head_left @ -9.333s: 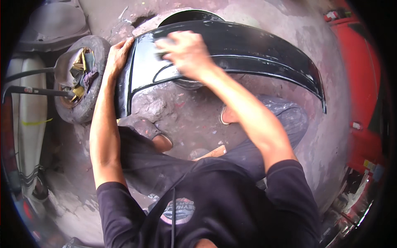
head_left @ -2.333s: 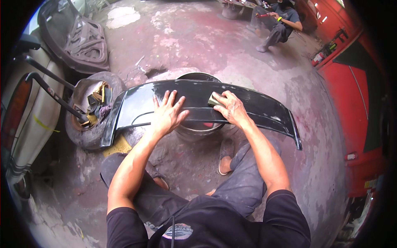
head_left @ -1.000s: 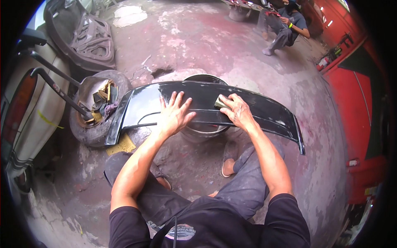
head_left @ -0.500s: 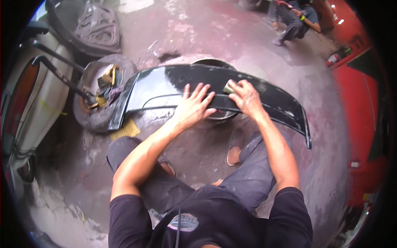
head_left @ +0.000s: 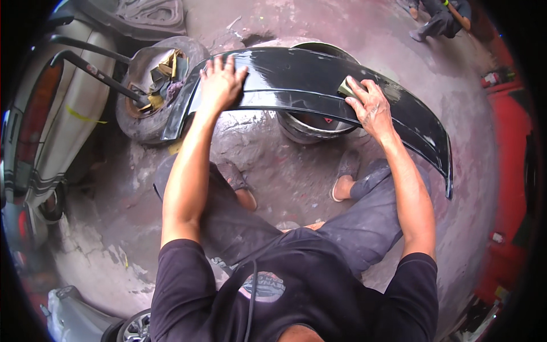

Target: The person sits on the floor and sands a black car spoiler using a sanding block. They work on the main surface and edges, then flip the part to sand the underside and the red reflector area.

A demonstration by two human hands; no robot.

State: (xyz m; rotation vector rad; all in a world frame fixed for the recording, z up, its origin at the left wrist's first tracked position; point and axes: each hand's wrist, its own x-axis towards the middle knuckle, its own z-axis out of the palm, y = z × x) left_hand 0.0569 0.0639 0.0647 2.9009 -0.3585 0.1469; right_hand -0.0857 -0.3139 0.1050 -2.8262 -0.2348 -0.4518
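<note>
A curved, glossy black car panel (head_left: 279, 74), like a spoiler, lies across a round metal drum or wheel rim (head_left: 302, 132). My left hand (head_left: 222, 85) rests on the panel near its left end, fingers spread apart. My right hand (head_left: 370, 108) grips a small olive-coloured block (head_left: 347, 86) on the panel, right of the middle. My knees and feet are on either side below it.
At left lies a tyre (head_left: 130, 122) with scraps and bent bars in it, beside a light car bumper (head_left: 74, 119) and a grey metal panel (head_left: 148, 17). A crouching co-worker (head_left: 436, 25) is at upper right. A red car body (head_left: 501, 171) runs along the right.
My left hand has moved leftward and up along the panel. My right hand keeps hold of the block. The view has shifted, so the panel appears higher and further right.
</note>
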